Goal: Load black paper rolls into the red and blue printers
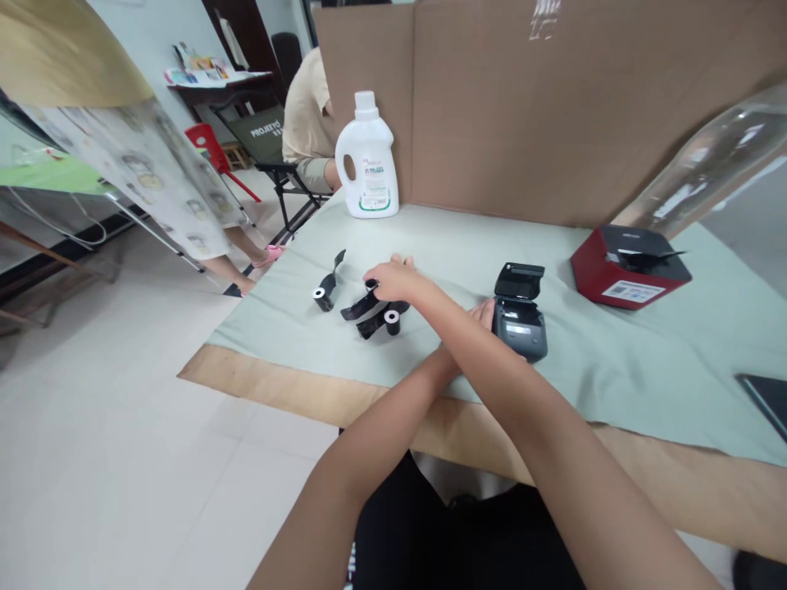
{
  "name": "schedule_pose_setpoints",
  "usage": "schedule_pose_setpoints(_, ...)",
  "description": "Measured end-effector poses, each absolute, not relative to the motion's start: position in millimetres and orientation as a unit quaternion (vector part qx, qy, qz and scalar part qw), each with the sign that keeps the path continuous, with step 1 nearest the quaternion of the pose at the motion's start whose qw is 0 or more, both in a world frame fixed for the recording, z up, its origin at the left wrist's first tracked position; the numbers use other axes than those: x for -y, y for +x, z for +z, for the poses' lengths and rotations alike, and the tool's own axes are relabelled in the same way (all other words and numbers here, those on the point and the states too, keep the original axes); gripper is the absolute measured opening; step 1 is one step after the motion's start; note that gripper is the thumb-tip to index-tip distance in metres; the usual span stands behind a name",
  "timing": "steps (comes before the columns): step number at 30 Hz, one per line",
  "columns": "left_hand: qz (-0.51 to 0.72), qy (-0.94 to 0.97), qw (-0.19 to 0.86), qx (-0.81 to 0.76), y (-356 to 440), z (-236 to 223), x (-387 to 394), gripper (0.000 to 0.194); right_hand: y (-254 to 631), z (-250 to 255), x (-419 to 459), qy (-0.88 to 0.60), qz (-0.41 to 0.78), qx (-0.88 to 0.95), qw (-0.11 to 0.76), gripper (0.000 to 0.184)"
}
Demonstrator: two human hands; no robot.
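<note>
My arms cross, the right forearm passing over the left. On the left, my right hand (pixel 394 280) is closed at a small black roll (pixel 371 284), its fingertips partly out of sight. Beside and below that hand lie black strips (pixel 369 315) and another black roll with a white core (pixel 392 322). A similar roll (pixel 323 297) with a loose tail lies farther left. My left hand (pixel 483 314) grips the left side of a small dark label printer (pixel 520 332), whose lid (pixel 520 281) stands up; my right forearm hides much of this hand.
A white detergent bottle (pixel 370 164) stands at the back, before a tall cardboard panel (pixel 522 115). To the right are a red and black box (pixel 630 270), a clear plastic object (pixel 719 160) and a dark flat device (pixel 766 401). Two other people (pixel 311 106) are beyond the table.
</note>
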State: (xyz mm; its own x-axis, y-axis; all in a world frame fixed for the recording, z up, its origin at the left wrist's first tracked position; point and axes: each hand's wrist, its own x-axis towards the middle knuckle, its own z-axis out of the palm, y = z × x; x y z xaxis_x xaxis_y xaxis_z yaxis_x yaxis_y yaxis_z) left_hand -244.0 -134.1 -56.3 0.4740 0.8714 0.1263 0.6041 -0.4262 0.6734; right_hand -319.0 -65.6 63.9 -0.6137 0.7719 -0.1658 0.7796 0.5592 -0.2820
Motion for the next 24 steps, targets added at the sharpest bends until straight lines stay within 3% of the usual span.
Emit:
schedule_pose_setpoints(2,0.226,0.809,0.290,-0.459,-243.4,-52.1,132.9,0.121,-326.6,63.5,66.8,0.427,-0.164,-0.889,0.032,0.063)
schedule_pose_setpoints(9,0.215,0.815,0.282,-0.459,-243.8,-53.5,131.6,0.126,-320.4,62.2,66.9,0.434,-0.149,-0.888,0.000,0.056)
schedule_pose_setpoints(13,0.214,0.830,0.257,-0.446,-245.9,-58.5,132.5,0.126,-282.4,63.0,86.5,0.423,-0.128,-0.892,-0.094,0.058)
schedule_pose_setpoints(15,0.203,0.832,0.254,-0.450,-244.6,-56.7,131.9,0.127,-265.7,58.4,105.0,0.435,-0.121,-0.883,-0.127,0.050)
schedule_pose_setpoints(21,0.181,0.807,0.261,-0.498,-239.0,-38.6,131.6,0.127,-263.9,34.2,152.4,0.476,-0.138,-0.867,-0.040,0.034)
schedule_pose_setpoints(24,0.185,0.807,0.262,-0.496,-238.2,-35.2,133.5,0.131,-252.8,34.6,160.7,0.472,-0.172,-0.861,-0.079,0.023)
